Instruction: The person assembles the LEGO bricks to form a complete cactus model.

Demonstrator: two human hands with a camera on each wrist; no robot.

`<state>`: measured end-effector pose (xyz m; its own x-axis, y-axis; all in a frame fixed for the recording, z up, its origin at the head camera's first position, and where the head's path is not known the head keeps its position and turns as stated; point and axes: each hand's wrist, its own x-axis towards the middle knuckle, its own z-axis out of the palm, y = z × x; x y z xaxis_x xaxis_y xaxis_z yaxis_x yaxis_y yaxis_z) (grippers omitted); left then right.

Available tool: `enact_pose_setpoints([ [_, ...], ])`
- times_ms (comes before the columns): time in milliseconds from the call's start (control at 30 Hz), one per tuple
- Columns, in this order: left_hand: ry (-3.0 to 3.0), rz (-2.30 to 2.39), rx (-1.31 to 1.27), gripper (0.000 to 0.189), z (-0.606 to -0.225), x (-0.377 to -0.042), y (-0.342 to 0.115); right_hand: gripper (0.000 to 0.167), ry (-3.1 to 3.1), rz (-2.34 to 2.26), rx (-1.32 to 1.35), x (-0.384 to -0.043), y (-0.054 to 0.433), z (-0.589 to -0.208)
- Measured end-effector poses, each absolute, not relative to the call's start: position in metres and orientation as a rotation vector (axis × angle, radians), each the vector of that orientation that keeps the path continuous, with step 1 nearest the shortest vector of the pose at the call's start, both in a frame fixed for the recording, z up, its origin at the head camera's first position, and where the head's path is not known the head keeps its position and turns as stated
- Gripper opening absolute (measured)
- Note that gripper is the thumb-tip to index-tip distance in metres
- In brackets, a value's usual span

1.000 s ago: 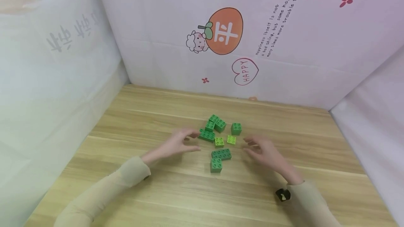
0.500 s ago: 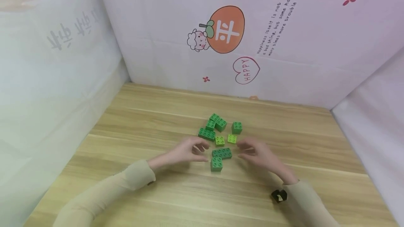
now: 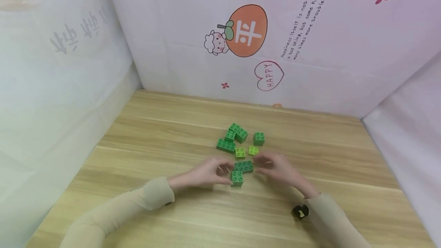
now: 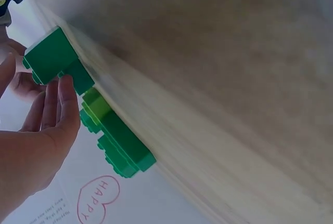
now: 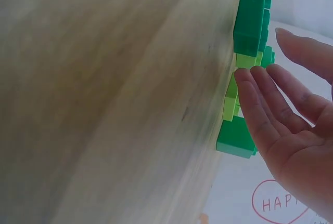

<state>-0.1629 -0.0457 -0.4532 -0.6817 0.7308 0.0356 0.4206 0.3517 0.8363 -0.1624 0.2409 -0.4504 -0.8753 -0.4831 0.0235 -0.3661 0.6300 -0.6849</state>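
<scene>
In the head view my left hand point(image 3: 211, 172) is at the left side of two front bricks, a square green toy building brick point(image 3: 237, 179) and a long dark green brick point(image 3: 245, 167) just behind it. The left wrist view has its fingertips right at these bricks, with the thumb apart from the fingers. My right hand point(image 3: 277, 168) is by the long brick's right end, fingers gently bent and holding nothing. Near its fingertips lies a small lime green brick point(image 3: 253, 150); a second lime brick point(image 3: 240, 153) lies to the left of that one.
Farther back stand a long green brick point(image 3: 226, 146), a cluster of smaller green bricks point(image 3: 241, 135) and a lone square green brick point(image 3: 258, 139). Printed white cloth point(image 3: 186, 60) encloses the wooden table point(image 3: 165, 121) at the back and sides.
My left hand has moved right and toward the front, up to the two front bricks. My right hand has come in leftward to the long brick's end. The bricks have stayed in place.
</scene>
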Motion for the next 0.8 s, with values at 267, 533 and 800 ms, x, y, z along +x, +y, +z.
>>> enact_pose_setpoints([
  [267, 2.335, 1.192, 1.038, 0.043, -0.454, -0.16, -0.039, 0.035, 2.651, -1.066, -0.751, -0.165, 0.236, -0.449],
  [533, 2.412, 1.071, 1.07, 0.041, -0.452, -0.159, -0.038, 0.034, 2.66, -1.049, -0.77, -0.167, 0.233, -0.449],
  [800, 2.444, 1.031, 1.073, 0.036, -0.451, -0.159, -0.036, 0.033, 2.669, -0.987, -0.77, -0.169, 0.23, -0.449],
])
